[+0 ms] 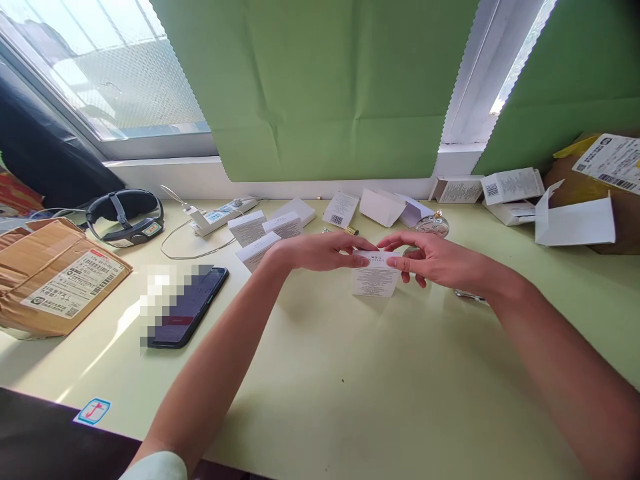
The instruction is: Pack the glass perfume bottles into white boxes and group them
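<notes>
A small white carton (374, 279) with fine print on its side stands upright on the pale green table (320, 387). My left hand (320, 251) reaches in from the left, its fingertips pinched on the carton's top edge. From the right, my right hand (436, 259) grips the same top edge with thumb and fingers. Just behind my right hand sits a round glass bottle (433, 225) with a gold cap.
Several white cartons (265, 235) lie behind my left hand, more (487, 190) at the back right beside an open white box (575, 223). A phone (187, 307), a taped cardboard parcel (50, 280), a black headset (125, 217) and a power strip (220, 215) are on the left.
</notes>
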`<act>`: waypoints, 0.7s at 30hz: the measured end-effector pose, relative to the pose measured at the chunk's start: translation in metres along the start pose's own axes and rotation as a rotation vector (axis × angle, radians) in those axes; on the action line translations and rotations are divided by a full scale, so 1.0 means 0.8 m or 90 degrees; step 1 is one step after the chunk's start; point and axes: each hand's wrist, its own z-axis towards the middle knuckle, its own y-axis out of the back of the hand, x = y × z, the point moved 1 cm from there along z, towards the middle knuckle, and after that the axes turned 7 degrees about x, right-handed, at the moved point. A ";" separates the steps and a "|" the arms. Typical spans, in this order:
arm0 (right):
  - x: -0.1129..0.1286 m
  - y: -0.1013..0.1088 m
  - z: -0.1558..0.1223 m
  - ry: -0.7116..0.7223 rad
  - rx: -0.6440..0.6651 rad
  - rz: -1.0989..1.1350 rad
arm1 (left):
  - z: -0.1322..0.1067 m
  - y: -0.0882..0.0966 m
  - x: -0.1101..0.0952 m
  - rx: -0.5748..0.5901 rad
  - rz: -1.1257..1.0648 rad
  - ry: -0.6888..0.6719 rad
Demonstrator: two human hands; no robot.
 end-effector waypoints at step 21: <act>-0.012 -0.008 0.006 -0.045 -0.051 -0.001 | 0.008 -0.008 -0.008 0.027 -0.088 0.019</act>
